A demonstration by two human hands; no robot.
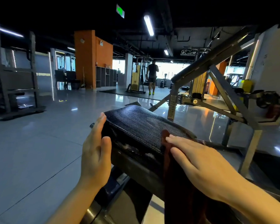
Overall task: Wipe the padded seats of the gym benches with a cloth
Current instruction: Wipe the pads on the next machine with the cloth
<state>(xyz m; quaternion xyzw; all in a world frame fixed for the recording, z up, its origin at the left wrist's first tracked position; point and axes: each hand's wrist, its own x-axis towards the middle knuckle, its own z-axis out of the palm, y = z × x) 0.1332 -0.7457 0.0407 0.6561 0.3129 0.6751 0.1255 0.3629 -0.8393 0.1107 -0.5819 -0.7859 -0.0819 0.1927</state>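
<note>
Head view, gym floor. Padded seat point(139, 126), black textured vinyl with a stitched seam, sits near centre on its metal frame; worn, flaking patches show on its near edge. Left hand point(95, 152) lies flat against the seat's left side, fingers straight, thumb up by the near corner, gripping nothing; it appears to steady the pad. Right hand point(199, 160) presses a dark reddish-brown cloth point(166, 143) onto the near right part of the seat with straight fingers; the rest of the cloth hangs down over the near edge below the hand. Judgement: wiping stroke in hand, most of the top surface far of the cloth not yet covered. To do it well: keep the palm flat so the cloth bears evenly, sweep from near right toward the far left in overlapping passes, run along the seam where grime collects, go light over the flaking edge so the vinyl does not peel further. Gather the hanging part so it does not drag on the frame. Inclined bench frame point(217, 65) stands far right; a person point(152, 75) walks far off.
</note>
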